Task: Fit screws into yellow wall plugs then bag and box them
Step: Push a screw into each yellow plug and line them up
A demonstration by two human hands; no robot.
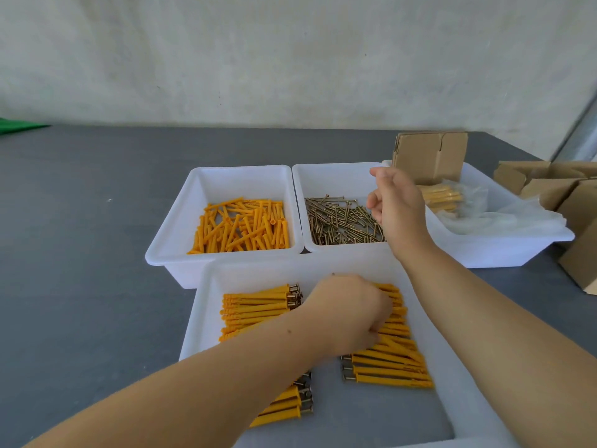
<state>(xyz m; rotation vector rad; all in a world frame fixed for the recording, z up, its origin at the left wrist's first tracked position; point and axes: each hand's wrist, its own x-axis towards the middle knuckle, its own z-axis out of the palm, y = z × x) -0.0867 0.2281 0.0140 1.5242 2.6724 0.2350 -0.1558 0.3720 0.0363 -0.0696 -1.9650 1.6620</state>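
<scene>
We find the grey table point(80, 221) carrying four white tubs and, at its right edge, a cluster of folded cardboard boxes point(568, 195). The near tub point(429, 321) is the largest in view and holds the finished work: plugs with screws already fitted point(387, 367), laid in rough rows to left and right. Behind it stand the tub of bare yellow plugs point(240, 226), the tub of loose screws point(339, 221) beside it, and further right a tub point(491, 250) with a flat carton point(429, 156), clear bags point(504, 218) and one filled bag of plugs point(441, 195).

The left hand point(347, 313) lies down among the fitted plugs in the near tub, fingers curled under; it appears to be gathering a bunch, though the back of the hand hides how many it grips. The right hand point(399, 202) hangs above the border between the screw tub and the bag tub, fingers loosely curled; we cannot tell whether it holds anything.

We judge the step in hand to be collecting a batch for bagging. To do it well, we recommend keeping the screw heads all facing one way, squaring the bunch against the tub floor before lifting, and gripping near the middle so none slides out. The free hand should fetch one bag only and hold its mouth wide before the bunch arrives
</scene>
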